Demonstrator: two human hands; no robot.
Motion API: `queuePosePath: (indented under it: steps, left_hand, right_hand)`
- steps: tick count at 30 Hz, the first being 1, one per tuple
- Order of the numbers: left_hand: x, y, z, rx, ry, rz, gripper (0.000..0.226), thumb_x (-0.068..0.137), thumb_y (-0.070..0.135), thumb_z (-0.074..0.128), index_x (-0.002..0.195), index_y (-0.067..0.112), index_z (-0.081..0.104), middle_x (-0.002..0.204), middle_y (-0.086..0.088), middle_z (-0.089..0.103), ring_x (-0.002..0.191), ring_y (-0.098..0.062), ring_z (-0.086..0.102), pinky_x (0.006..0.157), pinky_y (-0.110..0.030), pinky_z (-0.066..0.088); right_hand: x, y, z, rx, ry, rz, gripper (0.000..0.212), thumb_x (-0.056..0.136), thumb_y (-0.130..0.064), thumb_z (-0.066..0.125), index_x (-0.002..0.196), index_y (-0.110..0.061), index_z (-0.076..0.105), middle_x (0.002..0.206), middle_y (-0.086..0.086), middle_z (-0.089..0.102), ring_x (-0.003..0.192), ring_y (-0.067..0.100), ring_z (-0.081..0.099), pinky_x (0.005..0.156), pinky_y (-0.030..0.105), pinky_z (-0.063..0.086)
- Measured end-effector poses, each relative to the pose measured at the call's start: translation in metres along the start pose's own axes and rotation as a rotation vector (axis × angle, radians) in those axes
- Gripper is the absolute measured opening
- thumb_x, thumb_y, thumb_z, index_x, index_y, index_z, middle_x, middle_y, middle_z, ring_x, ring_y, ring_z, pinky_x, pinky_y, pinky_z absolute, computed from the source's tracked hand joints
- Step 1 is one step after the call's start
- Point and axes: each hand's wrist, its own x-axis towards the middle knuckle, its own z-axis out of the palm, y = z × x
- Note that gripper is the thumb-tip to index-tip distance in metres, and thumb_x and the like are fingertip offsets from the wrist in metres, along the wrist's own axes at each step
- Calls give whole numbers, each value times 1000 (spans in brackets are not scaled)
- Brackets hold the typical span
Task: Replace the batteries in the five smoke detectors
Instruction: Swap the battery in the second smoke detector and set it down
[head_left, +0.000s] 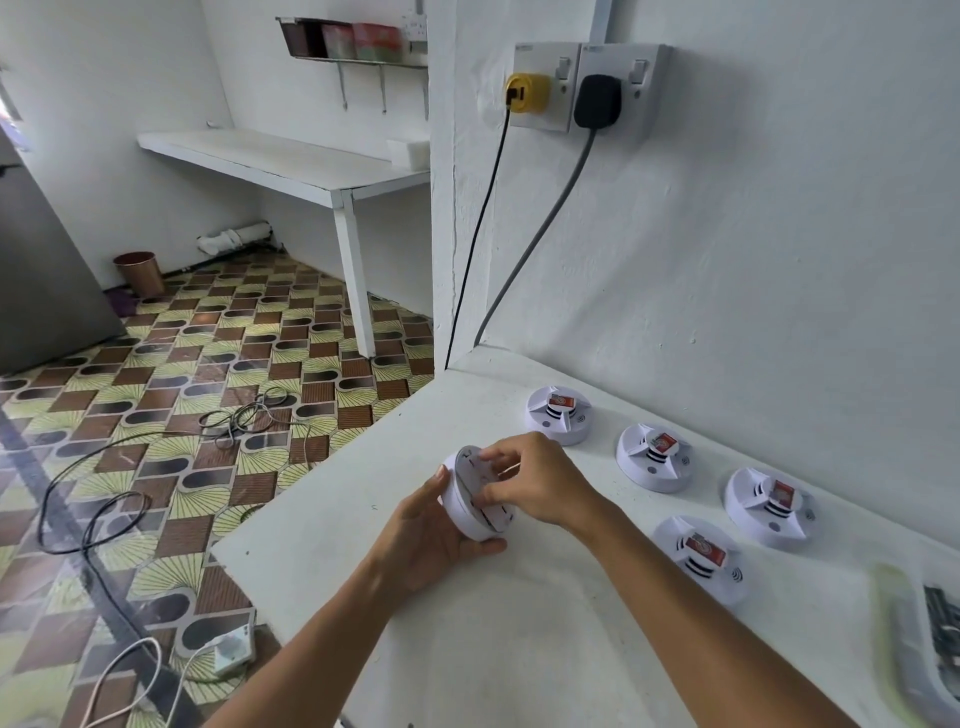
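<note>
I hold one white smoke detector (467, 506) tilted on edge above the white counter (519, 649), its back plate facing me. My left hand (431, 535) cups it from below and the left. My right hand (535, 483) grips the back plate with curled fingers. Several more white smoke detectors lie on the counter near the wall, each with a red label on top: one at the far end (558, 414), another (653, 457) beside it, a third (768, 506) further right and one nearest me (701, 558).
A clear plastic bag (930, 639) with dark contents lies at the counter's right edge. Two plugs, yellow (527, 92) and black (597, 101), sit in wall sockets with cables hanging down. Cables and a white power strip (231, 649) lie on the patterned floor to the left.
</note>
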Motion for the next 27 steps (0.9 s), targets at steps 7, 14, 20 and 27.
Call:
queuePosePath:
  steps: [7,14,20,27]
  left_hand:
    - [-1,0,1,1,-15,-2,71,64,41,86,124,9,64,130,-19,59,105,-36,64,79,-51,57]
    - [-1,2,1,75,0,-34,88,70,39,83,143,18,40,138,-22,51,112,-42,58,80,-53,56]
    - [-5,17,42,902,178,30,68,82,53,63,142,38,37,142,6,44,118,-22,56,77,-44,59]
    - [-8,13,54,1161,215,259,47,91,59,43,134,50,27,144,0,43,125,-22,50,93,-49,53]
  right_hand:
    - [2,-1,0,34,48,130,70,64,-27,86,128,-18,58,97,1,65,92,19,64,78,31,52]
    - [-17,-3,1,258,41,189,34,83,-24,73,115,-16,65,98,10,67,86,22,67,54,32,58]
    - [-50,17,-21,983,-181,381,36,97,-47,46,114,-22,66,114,19,64,94,39,65,73,53,57]
    - [-55,47,-13,1034,-159,286,60,74,-18,73,130,-30,52,122,17,60,90,35,63,72,45,54]
